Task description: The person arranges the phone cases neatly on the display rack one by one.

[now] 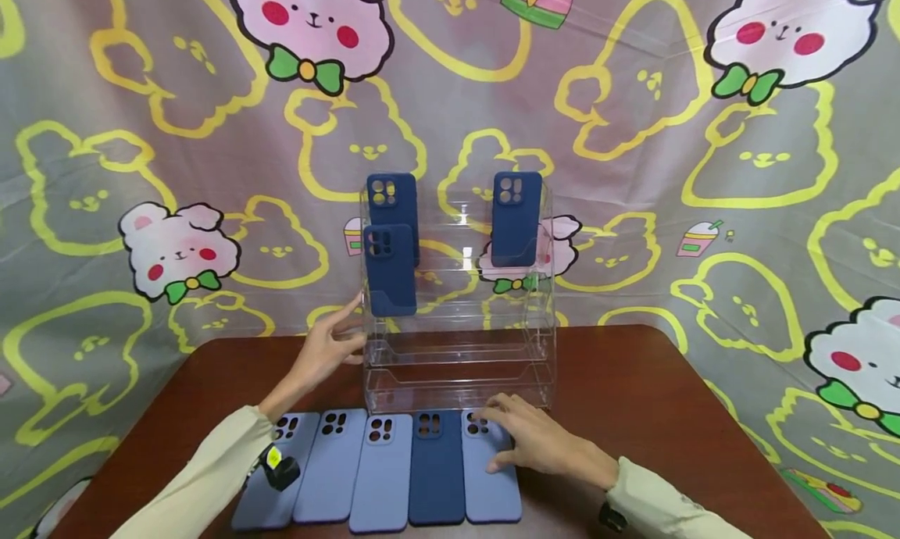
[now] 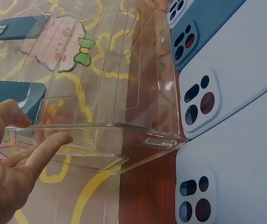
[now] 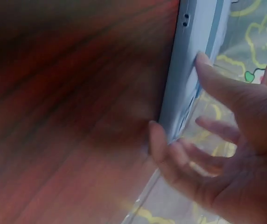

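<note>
My left hand (image 1: 326, 354) is at the left side of a clear tiered display rack (image 1: 457, 355). Its fingers are extended, with fingertips right at the side panel. My right hand (image 1: 537, 439) reaches over the top end of the rightmost light-blue phone case (image 1: 490, 488), fingers loosely bent. In the right wrist view, the thumb (image 3: 213, 72) overlaps that case's face and a fingertip lies by its corner. To its left is a dark-blue phone case (image 1: 436, 476), then several light-blue cases (image 1: 380, 484). Dark-blue cases stand at the rack's upper left (image 1: 390, 277) and upper right (image 1: 516, 219).
The rack stands on a dark reddish-brown table (image 1: 619, 390), with the row of cases along its front. A patterned cloth (image 1: 450, 109) with yellow outlines and white cartoon heads hangs behind the table.
</note>
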Demonstrator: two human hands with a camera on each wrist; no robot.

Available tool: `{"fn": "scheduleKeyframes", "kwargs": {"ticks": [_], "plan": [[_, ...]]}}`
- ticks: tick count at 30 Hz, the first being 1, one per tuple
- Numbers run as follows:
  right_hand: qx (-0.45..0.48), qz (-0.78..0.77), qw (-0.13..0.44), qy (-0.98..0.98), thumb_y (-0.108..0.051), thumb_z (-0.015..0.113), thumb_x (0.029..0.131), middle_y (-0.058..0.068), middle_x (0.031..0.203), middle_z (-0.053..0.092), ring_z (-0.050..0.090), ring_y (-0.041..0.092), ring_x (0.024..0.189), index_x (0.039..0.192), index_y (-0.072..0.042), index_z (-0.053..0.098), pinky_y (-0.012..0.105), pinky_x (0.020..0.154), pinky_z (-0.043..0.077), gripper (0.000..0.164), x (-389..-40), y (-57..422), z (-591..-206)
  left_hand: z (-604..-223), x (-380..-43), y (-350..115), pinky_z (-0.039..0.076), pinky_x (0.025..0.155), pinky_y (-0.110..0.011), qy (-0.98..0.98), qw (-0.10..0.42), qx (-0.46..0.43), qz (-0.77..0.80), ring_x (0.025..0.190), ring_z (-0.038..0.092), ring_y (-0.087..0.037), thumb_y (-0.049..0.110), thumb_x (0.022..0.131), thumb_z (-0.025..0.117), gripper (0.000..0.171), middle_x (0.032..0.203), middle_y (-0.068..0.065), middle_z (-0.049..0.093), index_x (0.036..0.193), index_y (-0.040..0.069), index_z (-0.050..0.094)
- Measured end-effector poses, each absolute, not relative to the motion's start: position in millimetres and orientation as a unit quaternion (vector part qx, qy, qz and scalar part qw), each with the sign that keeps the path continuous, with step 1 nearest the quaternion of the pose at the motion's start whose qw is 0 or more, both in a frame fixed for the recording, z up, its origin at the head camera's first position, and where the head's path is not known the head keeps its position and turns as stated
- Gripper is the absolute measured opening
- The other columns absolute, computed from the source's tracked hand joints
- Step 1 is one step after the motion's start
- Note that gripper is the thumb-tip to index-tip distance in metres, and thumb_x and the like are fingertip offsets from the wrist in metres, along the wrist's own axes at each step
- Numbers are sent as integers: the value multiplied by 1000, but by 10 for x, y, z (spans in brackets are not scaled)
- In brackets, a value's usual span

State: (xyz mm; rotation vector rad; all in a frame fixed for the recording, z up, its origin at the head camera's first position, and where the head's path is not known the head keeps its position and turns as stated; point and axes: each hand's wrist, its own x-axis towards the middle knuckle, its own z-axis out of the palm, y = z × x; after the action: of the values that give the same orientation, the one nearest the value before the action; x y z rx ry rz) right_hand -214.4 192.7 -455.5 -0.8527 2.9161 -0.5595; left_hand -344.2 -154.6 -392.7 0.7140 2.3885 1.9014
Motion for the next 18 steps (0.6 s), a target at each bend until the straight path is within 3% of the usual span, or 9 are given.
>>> {"fn": "scheduleKeyframes", "kwargs": {"ticks": [3, 8, 10, 13, 16, 18], "plan": [[-245, -178, 46, 952, -47, 88, 79, 14, 144, 51, 53, 31, 121, 157, -14, 48, 39, 72, 52, 93, -2082, 1911, -4554, -3917, -3432, -1544, 67, 82, -42, 764, 8, 227, 604, 132, 53, -55, -10, 98, 59, 76, 151, -39, 47, 165, 11, 29], [-183, -182, 71, 963, -48, 89, 74, 17, 120, 51, 46, 28, 101, 158, -7, 44, 32, 62, 34, 104, -2013, 1854, -4528, -3889, -3424, -1550, 67, 83, -44, 769, 7, 228, 597, 131, 55, -54, -7, 99, 59, 76, 151, -37, 48, 166, 14, 29], [-165, -187, 74, 966, -48, 91, 73, 19, 114, 51, 45, 28, 96, 155, -2, 47, 34, 62, 36, 104, -2018, 1834, -4526, -3883, -3426, -1556, 67, 83, -44, 770, 8, 226, 597, 130, 56, -55, -8, 100, 59, 76, 151, -36, 48, 166, 14, 29], [-148, -194, 74, 967, -51, 93, 70, 25, 122, 51, 51, 34, 101, 151, 4, 49, 43, 69, 48, 107, -2070, 1830, -4556, -3889, -3434, -1568, 67, 83, -43, 769, 8, 221, 600, 128, 57, -55, -9, 99, 59, 76, 150, -36, 49, 166, 13, 29], [-123, -223, 82, 964, -49, 97, 64, 26, 127, 49, 55, 35, 103, 151, 4, 48, 52, 75, 55, 113, -2115, 1835, -4592, -3900, -3432, -1565, 67, 83, -42, 764, 13, 220, 607, 129, 56, -56, -10, 100, 59, 75, 150, -37, 48, 166, 12, 29], [-112, -242, 83, 960, -48, 98, 62, 25, 128, 47, 55, 33, 101, 151, 4, 47, 51, 76, 55, 116, -2142, 1854, -4652, -3910, -3426, -1563, 67, 84, -41, 762, 16, 220, 608, 130, 55, -56, -9, 101, 59, 75, 151, -38, 47, 166, 12, 28]]}}
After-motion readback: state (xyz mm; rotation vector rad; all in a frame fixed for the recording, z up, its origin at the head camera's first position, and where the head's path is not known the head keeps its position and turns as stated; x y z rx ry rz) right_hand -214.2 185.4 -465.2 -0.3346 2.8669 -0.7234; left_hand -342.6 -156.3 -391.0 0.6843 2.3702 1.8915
